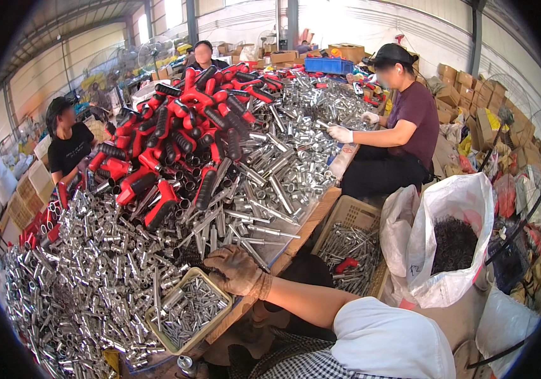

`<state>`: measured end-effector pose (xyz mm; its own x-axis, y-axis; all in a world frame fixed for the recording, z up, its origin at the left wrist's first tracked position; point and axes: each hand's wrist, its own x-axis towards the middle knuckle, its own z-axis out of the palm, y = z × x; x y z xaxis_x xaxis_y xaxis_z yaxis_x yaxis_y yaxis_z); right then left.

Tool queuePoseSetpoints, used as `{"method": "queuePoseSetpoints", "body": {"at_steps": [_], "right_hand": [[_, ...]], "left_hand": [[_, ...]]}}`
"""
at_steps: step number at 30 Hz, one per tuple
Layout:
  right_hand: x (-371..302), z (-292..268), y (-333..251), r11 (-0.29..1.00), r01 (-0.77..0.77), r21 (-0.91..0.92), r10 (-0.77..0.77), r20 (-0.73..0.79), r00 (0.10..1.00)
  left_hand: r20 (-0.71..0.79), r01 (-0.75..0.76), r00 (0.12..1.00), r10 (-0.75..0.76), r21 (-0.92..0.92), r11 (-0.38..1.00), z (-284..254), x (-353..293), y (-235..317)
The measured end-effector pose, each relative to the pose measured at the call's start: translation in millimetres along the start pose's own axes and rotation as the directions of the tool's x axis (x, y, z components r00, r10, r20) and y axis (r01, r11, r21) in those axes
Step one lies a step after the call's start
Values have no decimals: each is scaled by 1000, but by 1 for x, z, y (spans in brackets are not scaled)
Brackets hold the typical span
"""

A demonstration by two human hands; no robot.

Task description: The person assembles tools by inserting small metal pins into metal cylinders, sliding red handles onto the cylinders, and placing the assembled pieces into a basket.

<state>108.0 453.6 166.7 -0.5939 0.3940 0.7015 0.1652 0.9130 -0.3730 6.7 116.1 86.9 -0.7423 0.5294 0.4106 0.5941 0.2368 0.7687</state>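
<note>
Your bench [318, 218] carries heaped metal parts [87, 278] and red-and-black handles [185, 129]. A basket [206, 329] of small metal pieces sits at its edge. Your gloved right hand [236, 270] curls just beside it, grip unclear; your left hand is out of view.

Overhead access to the beige tray [206, 328] is open. The gloved right hand [236, 268] occupies the tray's upper right corner, obstructing entry there. Loose metal parts [94, 278] crowd the tray's left side. Beyond the hand, long metal rods [264, 230] project toward the wooden table edge [315, 221], leaving 1 narrow bare strip. The tall heap of red-and-black handles [176, 120] blocks low passage across the table. Beside it, 1 crate [349, 208] and 1 open white sack [450, 189] restrict passage.
</note>
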Motion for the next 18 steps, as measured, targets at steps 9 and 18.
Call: {"method": "queuePoseSetpoints", "body": {"at_steps": [9,18], "right_hand": [[4,-6,-4,1000,-9,8,8,12,1000],[2,-2,4,999,-32,41,29,75,997]], "left_hand": [[40,137,989,-140,72,988,-1,-3,-2],[-37,-178,980,195,268,947,5,-4,-26]]}}
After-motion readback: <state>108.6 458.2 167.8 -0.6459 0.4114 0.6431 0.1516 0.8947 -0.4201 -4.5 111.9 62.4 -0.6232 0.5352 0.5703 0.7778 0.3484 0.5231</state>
